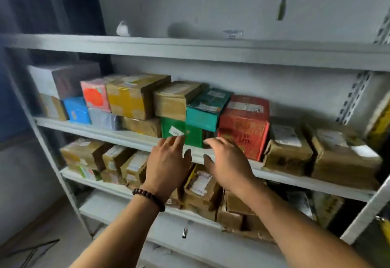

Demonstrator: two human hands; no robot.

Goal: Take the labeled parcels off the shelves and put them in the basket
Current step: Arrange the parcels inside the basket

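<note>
A grey metal shelf unit [130,137] holds many taped parcels. On its middle shelf a green box with a white label [179,132] sits under a teal box [205,109], beside a red box [242,126]. My left hand [166,164], with a bead bracelet on the wrist, is open with fingertips at the green box's lower front. My right hand [228,162] is open just right of it, fingers spread in front of the green and red boxes. Neither hand holds anything. No basket is visible.
Brown cardboard parcels [287,149] fill the right of the middle shelf and the shelf below [202,185]. Yellow, pink and blue boxes stand at the left [130,97]. The top shelf [190,46] carries little. A dark wire frame [31,251] lies on the floor at lower left.
</note>
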